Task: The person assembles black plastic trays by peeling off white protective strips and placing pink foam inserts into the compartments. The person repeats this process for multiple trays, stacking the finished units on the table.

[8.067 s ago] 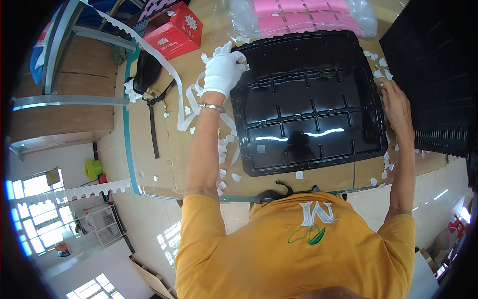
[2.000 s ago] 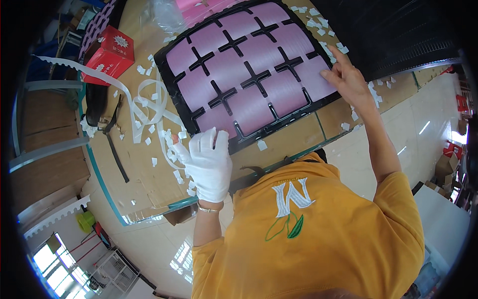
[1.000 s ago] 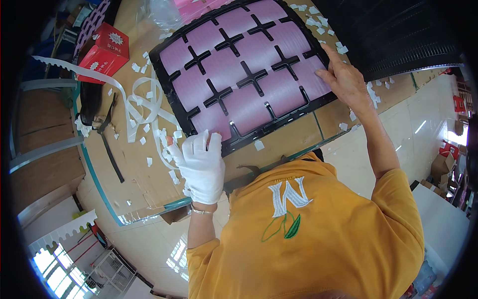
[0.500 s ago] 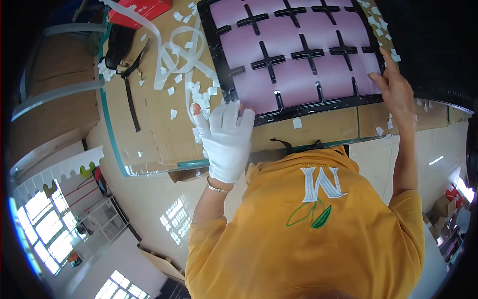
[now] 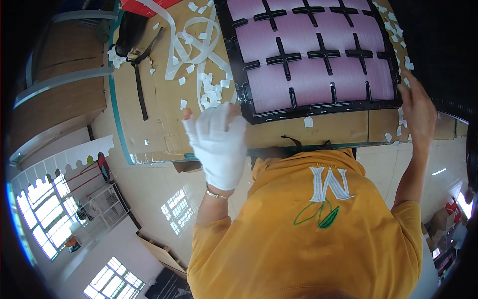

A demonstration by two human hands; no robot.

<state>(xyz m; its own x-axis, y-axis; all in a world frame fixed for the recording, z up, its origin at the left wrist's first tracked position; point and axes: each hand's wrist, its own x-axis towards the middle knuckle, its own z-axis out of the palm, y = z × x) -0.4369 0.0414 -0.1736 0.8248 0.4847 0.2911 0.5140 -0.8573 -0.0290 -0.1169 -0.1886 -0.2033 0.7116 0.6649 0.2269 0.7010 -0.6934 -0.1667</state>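
Note:
A black plastic frame point(image 5: 241, 84) with cross-shaped bars lies over a sheet of pale purple film point(image 5: 308, 74) on the cardboard-covered table. My left hand point(image 5: 217, 144), in a white glove with bare fingertips, hovers by the frame's lower left corner with nothing seen in it; its fingers are apart and slightly blurred. At the lower right corner is my bare right hand point(image 5: 420, 112), fingers stretched and thumb close to the frame's edge. Whether the thumb touches the frame I cannot tell.
White paper scraps point(image 5: 211, 92) and a loop of translucent strip point(image 5: 199, 47) lie left of the frame. Farther left are a black strap point(image 5: 140, 89) and a red box point(image 5: 144, 7). More scraps dot the cardboard point(image 5: 164, 129) and the right side.
My left hand has come off the frame's lower left corner. My right hand has loosened from the right edge and shifted slightly outward. The whole view has shifted a little.

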